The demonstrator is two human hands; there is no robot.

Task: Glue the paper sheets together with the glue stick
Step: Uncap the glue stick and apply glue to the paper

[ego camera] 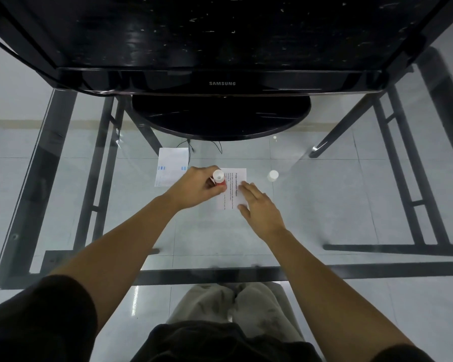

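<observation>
My left hand grips a red glue stick with a white end facing up, held upright over the left edge of a small printed paper sheet. On that sheet's right side rests my right hand, flat with fingers spread, pressing it onto the glass table. A second sheet with blue marks lies to the left, partly under my left hand. The glue stick's white cap stands alone on the glass to the right of the printed sheet.
A black Samsung monitor on a round black base stands at the back of the glass table. Thin cables trail from the base toward the sheets. Dark metal table legs show through the glass.
</observation>
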